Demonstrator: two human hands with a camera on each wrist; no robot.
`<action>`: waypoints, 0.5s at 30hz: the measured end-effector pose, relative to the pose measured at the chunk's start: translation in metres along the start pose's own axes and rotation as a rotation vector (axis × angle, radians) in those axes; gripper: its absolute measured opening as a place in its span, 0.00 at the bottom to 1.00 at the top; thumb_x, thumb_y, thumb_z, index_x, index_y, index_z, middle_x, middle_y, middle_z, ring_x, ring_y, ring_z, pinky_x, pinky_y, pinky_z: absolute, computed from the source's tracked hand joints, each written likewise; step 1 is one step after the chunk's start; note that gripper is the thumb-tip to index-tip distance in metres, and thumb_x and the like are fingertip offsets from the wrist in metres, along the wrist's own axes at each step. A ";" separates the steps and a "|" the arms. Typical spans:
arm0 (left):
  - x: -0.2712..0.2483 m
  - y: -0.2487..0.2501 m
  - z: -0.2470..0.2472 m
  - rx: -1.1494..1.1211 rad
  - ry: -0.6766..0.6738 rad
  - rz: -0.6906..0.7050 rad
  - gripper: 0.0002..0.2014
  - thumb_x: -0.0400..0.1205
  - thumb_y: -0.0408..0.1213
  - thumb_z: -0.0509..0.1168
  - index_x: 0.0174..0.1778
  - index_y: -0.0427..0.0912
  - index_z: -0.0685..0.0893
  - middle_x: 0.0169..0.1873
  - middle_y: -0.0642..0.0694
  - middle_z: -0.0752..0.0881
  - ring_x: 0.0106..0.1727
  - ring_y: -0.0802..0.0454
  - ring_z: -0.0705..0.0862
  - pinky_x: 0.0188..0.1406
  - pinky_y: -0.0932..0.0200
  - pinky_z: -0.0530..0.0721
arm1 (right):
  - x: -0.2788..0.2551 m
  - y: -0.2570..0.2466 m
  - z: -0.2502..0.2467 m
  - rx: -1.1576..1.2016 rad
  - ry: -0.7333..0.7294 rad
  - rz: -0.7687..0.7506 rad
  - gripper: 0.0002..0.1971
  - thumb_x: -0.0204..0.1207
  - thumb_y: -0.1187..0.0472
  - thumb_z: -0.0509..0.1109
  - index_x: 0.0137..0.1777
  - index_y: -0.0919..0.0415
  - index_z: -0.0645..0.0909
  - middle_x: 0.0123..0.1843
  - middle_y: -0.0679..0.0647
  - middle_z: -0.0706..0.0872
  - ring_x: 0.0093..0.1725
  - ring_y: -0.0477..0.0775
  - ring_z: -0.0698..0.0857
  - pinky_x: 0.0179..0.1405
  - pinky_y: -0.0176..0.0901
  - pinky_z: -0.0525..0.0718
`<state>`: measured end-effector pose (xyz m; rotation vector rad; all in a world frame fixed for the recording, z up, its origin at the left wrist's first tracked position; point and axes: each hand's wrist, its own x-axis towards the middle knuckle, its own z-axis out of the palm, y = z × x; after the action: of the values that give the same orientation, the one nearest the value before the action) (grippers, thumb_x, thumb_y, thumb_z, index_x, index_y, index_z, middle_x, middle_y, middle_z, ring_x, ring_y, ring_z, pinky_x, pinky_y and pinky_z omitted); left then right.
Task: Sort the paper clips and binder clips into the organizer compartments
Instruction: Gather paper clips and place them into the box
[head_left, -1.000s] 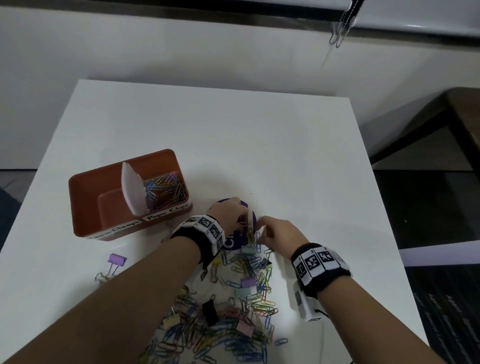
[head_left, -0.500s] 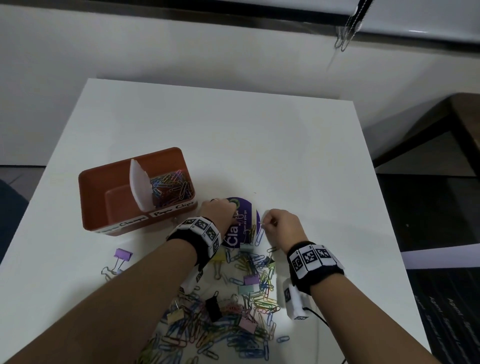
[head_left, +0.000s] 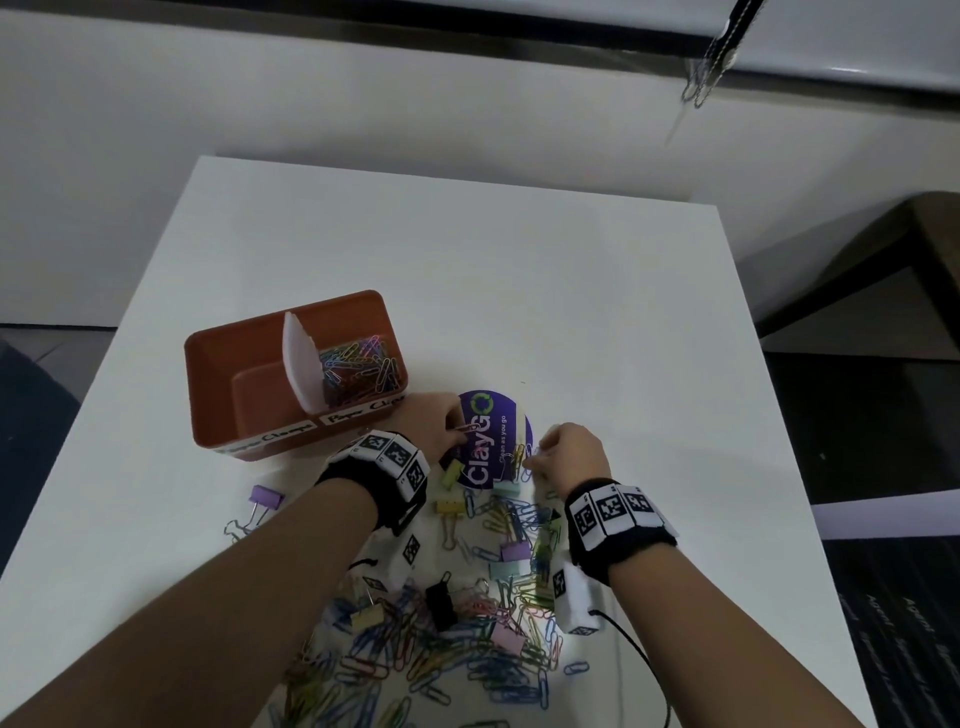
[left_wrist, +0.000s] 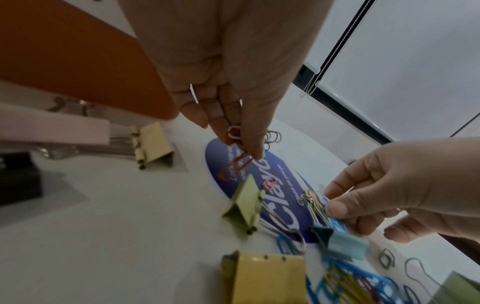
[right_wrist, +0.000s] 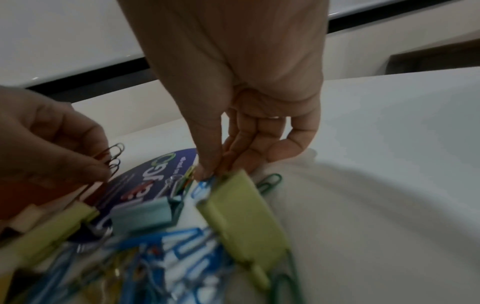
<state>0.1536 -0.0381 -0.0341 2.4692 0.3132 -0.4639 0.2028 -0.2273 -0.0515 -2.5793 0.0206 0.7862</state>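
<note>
A few red and pink paper clips (left_wrist: 240, 144) are pinched in the left hand (head_left: 434, 423), its fingers (left_wrist: 249, 131) curled round them above the purple round sticker (head_left: 493, 441). Just right of the sticker, the right hand (head_left: 571, 457) pinches a bunch of coloured clips (left_wrist: 315, 202). The orange organizer (head_left: 249, 384) stands left of the sticker on the tabletop (head_left: 519, 291), paper clips in its right compartment. Loose clips and binder clips (head_left: 452, 618) lie nearer the person than the sticker.

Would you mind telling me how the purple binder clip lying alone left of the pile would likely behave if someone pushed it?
The purple binder clip would probably slide rather than roll, since its body is wedge-shaped and it lies on the smooth white table. Its wire handles look thin, so they may swing or snag the loose wire beside it.
</note>
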 end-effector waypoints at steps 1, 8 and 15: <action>-0.001 -0.002 -0.001 -0.014 0.004 -0.004 0.07 0.75 0.38 0.72 0.39 0.46 0.79 0.42 0.45 0.86 0.45 0.46 0.83 0.42 0.58 0.77 | 0.002 -0.002 0.000 -0.005 0.002 0.003 0.07 0.69 0.60 0.78 0.44 0.61 0.85 0.46 0.56 0.88 0.46 0.55 0.85 0.42 0.38 0.76; -0.005 -0.001 0.000 -0.092 0.008 -0.007 0.12 0.73 0.38 0.74 0.50 0.44 0.82 0.40 0.48 0.84 0.44 0.50 0.82 0.43 0.59 0.79 | 0.006 -0.012 0.001 -0.061 -0.028 -0.048 0.08 0.69 0.66 0.72 0.31 0.56 0.79 0.38 0.54 0.85 0.40 0.54 0.81 0.39 0.37 0.74; -0.001 0.010 0.004 0.054 -0.040 0.019 0.11 0.77 0.42 0.70 0.53 0.44 0.83 0.51 0.46 0.87 0.54 0.48 0.84 0.50 0.58 0.79 | 0.000 -0.001 -0.006 0.141 -0.011 -0.086 0.07 0.69 0.67 0.76 0.41 0.58 0.80 0.41 0.55 0.87 0.43 0.54 0.85 0.47 0.40 0.80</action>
<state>0.1549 -0.0488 -0.0314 2.5093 0.2635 -0.5188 0.2065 -0.2286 -0.0464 -2.4257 -0.0370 0.7394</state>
